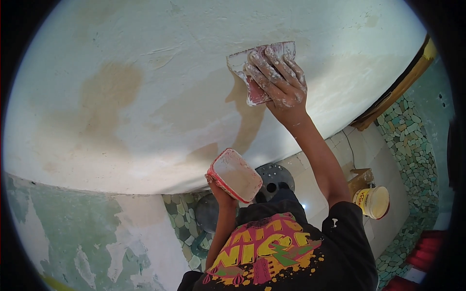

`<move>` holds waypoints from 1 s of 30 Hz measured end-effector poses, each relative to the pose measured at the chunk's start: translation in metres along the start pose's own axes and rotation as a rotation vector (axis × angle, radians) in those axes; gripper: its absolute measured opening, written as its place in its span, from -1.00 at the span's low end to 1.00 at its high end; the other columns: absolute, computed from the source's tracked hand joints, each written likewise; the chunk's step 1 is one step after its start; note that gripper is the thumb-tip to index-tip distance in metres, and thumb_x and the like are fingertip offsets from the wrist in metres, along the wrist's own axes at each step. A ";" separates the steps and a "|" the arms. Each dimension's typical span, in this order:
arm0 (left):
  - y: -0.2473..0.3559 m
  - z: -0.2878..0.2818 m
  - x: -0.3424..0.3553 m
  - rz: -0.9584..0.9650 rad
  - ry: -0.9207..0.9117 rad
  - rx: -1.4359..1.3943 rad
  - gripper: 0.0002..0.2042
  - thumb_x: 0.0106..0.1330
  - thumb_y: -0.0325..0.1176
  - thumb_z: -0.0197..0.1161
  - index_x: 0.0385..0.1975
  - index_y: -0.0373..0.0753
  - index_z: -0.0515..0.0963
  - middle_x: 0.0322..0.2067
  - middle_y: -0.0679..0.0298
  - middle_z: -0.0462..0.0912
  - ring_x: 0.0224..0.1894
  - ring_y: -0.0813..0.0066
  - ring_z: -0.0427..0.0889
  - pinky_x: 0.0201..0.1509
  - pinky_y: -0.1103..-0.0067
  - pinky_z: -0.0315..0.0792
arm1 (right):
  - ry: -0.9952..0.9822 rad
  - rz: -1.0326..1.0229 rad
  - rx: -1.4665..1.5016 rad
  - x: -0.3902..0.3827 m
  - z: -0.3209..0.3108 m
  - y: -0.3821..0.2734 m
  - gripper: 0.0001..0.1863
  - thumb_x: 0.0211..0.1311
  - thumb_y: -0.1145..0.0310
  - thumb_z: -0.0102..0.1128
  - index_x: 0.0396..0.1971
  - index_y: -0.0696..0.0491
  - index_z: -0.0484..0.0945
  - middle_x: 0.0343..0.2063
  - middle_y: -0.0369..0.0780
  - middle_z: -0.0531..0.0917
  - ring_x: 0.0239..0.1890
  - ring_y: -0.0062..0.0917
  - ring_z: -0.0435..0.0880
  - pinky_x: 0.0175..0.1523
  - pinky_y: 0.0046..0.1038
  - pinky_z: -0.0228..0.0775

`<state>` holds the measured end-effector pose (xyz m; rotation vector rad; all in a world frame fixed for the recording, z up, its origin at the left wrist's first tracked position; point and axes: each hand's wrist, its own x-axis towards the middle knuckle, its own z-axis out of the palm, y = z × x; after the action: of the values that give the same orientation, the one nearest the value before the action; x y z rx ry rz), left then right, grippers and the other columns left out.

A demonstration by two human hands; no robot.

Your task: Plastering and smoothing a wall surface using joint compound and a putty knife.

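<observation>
Above the spreader's edge, open wall

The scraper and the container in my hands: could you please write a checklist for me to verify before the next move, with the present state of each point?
1. Right hand has the scraper: ok, fingers spread across it.
2. Scraper's edge touching the wall: cannot tell from this angle.
3. Left hand holds the container: ok, gripped at its side.
4. Amount inside the container: cannot tell; the inside looks pale, its depth unclear.
5. Wall even in colour: not ok, brownish patches show.
6. Yellow bucket away from both hands: ok.
</observation>
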<state>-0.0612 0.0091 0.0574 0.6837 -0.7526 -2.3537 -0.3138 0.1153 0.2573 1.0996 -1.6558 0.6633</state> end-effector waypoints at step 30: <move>-0.003 0.019 0.006 -0.025 -0.054 0.009 -0.27 0.50 0.33 -0.34 0.42 -0.09 0.23 0.36 0.17 0.34 0.36 0.07 0.37 0.41 0.11 0.29 | 0.073 0.112 0.024 -0.008 -0.016 -0.010 -0.55 -0.05 0.33 0.49 -0.05 -0.25 0.75 0.07 -0.41 0.72 0.18 -0.45 0.63 0.34 -0.18 0.31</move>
<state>-0.0779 0.0138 0.0674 0.6388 -0.7828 -2.4015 -0.2972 0.1269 0.2541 0.9928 -1.6592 0.7884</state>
